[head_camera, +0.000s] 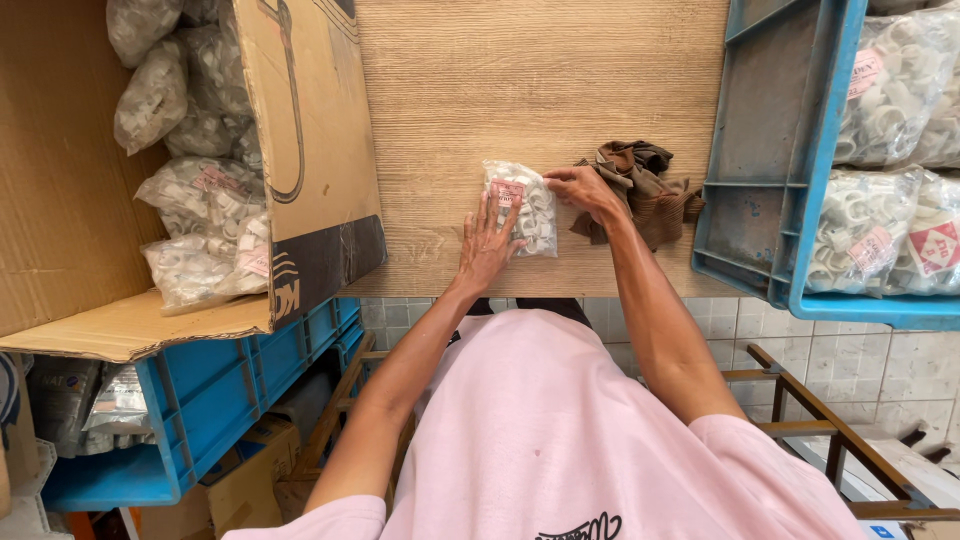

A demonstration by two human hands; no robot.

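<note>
A: Where is the clear bag of white rings (521, 206) lying?

B: On the wooden surface (520, 90), long axis from 12 to 6 o'clock — between both hands.

A: And the fingers?

B: The left hand (486, 245) lies flat, fingers spread on the bag's 7 o'clock corner. The right hand (590, 190) pinches its 2 o'clock edge — just beside the brown cloth (645, 185).

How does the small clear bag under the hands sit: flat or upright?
Flat: the clear bag lies on the wooden table, both hands pressing it.
</note>
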